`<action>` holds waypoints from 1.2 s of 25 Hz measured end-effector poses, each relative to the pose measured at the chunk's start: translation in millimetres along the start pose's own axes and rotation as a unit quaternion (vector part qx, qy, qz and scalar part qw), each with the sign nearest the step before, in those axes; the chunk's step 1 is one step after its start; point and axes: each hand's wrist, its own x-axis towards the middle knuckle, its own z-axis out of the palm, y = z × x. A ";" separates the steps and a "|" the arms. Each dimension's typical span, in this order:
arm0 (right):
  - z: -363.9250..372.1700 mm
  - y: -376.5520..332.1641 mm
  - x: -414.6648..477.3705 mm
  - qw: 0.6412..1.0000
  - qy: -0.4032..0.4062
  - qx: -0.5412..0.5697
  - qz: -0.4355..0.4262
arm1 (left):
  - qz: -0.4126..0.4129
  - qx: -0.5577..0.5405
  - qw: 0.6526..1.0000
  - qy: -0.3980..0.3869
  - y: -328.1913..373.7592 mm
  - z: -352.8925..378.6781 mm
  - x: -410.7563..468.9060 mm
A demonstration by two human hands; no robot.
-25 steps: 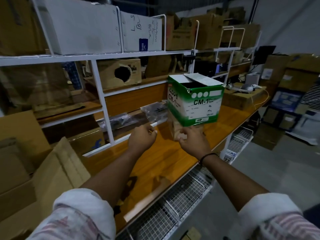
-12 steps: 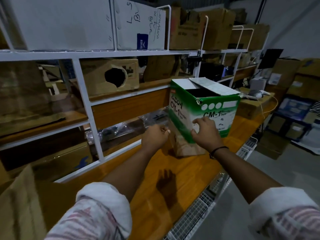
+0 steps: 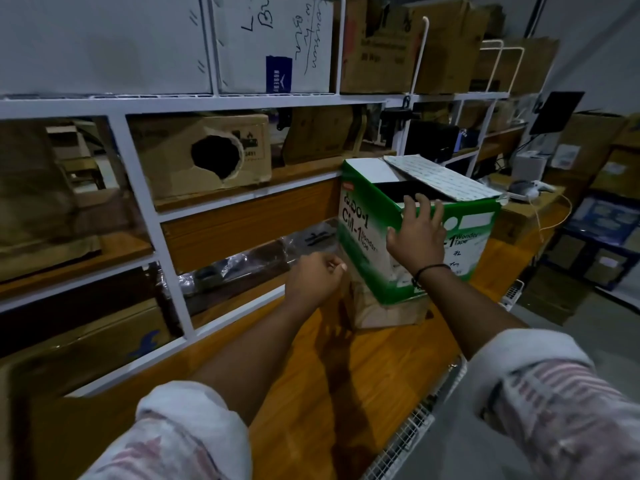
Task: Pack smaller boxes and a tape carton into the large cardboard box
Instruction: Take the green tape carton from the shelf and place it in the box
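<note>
The green and white tape carton [image 3: 362, 233], printed "CM-1 Wonder Tape", stands on the orange wooden table [image 3: 391, 358] with its top flaps loose and brown cardboard [image 3: 377, 311] showing under its base. My right hand [image 3: 419, 237] lies spread flat on the carton's front face, fingertips at the top rim. My left hand [image 3: 313, 278] is curled at the carton's lower left corner, where it meets the brown cardboard. A brown cardboard flap [image 3: 38, 427], perhaps of the large box, shows at the lower left edge.
White metal shelving [image 3: 138, 202] runs behind the table and holds a brown box with a torn hole [image 3: 166, 161] and plastic-wrapped items [image 3: 239, 265]. A wire basket [image 3: 408, 431] hangs under the table's front edge. More cartons are stacked at the far right [image 3: 602, 168].
My right hand has slid up from the carton's base to its front face and top rim. The view has moved closer and to the right. My left hand stays at the lower left corner.
</note>
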 end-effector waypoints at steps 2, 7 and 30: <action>4.7 2.9 11.6 0.999 -0.032 -0.020 0.003 | -0.001 0.010 1.000 -0.004 0.4 8.2 2.6; 12.4 14.2 18.1 0.999 0.016 -0.026 -0.038 | 0.024 0.070 0.997 -0.004 12.3 18.5 14.7; 9.5 159.3 10.3 0.960 0.004 0.270 -0.066 | -0.040 -0.066 0.985 0.152 6.3 20.0 46.9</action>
